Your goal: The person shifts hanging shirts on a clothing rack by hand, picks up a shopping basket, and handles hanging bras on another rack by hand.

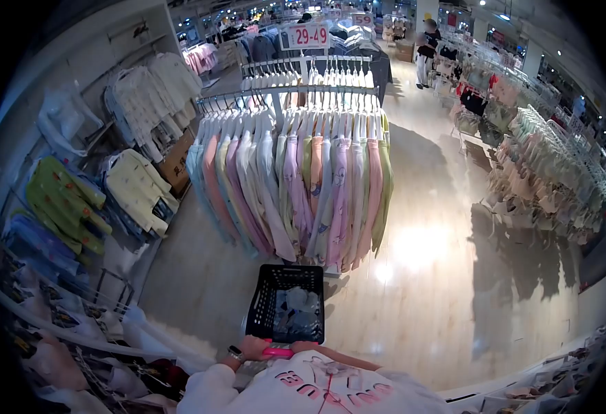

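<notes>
In front of me at the bottom of the view is a black plastic shopping basket (253, 310) with perforated sides. Folded grey-blue clothing (299, 303) lies inside it. A bright pink handle (278, 352) runs across the near end of the basket. My left hand (251, 347), with a watch on the wrist, is closed around the left part of this handle. At its right end my right hand (305, 347) is also closed on the handle, with its fingers partly hidden by my white printed shirt (330, 383).
Just beyond the basket stands a rack of pastel long-sleeved garments (303, 179), under a price sign (308, 36). Garments (66, 203) hang along the left wall. Racks of small clothing (548, 172) line the right side of the wooden floor (413, 303). Further back stands a person (425, 55).
</notes>
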### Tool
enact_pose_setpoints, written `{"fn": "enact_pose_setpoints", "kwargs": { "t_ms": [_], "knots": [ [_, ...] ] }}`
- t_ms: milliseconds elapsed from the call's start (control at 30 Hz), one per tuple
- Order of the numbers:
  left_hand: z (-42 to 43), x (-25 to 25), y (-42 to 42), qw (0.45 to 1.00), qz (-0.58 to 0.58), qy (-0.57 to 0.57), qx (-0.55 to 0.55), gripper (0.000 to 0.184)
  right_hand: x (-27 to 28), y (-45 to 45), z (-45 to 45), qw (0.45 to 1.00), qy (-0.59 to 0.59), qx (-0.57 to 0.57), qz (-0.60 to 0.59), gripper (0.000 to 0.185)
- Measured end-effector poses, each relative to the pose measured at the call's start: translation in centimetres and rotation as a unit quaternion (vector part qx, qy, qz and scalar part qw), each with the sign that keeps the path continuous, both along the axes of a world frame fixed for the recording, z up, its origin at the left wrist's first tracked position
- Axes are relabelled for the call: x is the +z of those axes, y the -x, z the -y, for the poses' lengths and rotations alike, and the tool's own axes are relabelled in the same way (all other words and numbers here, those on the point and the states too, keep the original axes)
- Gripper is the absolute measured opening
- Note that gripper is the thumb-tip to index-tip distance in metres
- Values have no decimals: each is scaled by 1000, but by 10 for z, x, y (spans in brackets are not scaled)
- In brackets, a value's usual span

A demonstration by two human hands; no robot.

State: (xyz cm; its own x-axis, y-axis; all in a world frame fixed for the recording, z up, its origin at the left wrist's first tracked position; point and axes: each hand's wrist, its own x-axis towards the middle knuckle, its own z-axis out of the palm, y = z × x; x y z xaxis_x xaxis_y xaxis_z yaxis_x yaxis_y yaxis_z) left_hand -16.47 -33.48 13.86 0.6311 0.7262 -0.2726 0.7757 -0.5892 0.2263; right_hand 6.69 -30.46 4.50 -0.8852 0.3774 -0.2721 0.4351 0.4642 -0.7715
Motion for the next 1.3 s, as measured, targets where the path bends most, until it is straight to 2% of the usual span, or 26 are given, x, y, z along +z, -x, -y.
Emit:
{"fn": "enact_pose_setpoints", "kwargs": {
  "t_ms": [167, 367, 467, 567, 667, 800, 900, 1000, 1300],
  "knots": [
    [-40, -11, 16, 998, 19, -15, -65, 44, -1, 9, -10, 1000, 25, 2, 6, 37],
    [-83, 0, 28, 990, 39, -49, -125, 51, 0, 26, -28, 999, 44, -23, 3, 38],
    [-104, -17, 33, 977, 99, -92, -167, 52, 1, 33, -34, 998, 52, -36, 3, 38],
    [-125, -9, 32, 976, 88, -84, -182, 51, -1, 40, -43, 997, 58, -50, 2, 39],
    [-148, -15, 40, 973, 47, -82, -212, 51, -4, 46, -57, 995, 56, -78, -2, 41],
    [-180, -9, 44, 963, 62, -83, -248, 53, 8, 54, -69, 991, 53, -126, -8, 41],
    [-203, -22, 46, 959, 61, -71, -267, 56, -21, 61, -82, 985, 20, -172, -12, 37],
    [-226, -15, 46, 955, 48, -67, -286, 54, 7, 65, -91, 979, 14, -201, 5, 34],
    [-252, -19, 37, 940, 115, -78, -312, 53, 6, 59, -94, 959, 20, -282, 33, 31]
  ]
}}
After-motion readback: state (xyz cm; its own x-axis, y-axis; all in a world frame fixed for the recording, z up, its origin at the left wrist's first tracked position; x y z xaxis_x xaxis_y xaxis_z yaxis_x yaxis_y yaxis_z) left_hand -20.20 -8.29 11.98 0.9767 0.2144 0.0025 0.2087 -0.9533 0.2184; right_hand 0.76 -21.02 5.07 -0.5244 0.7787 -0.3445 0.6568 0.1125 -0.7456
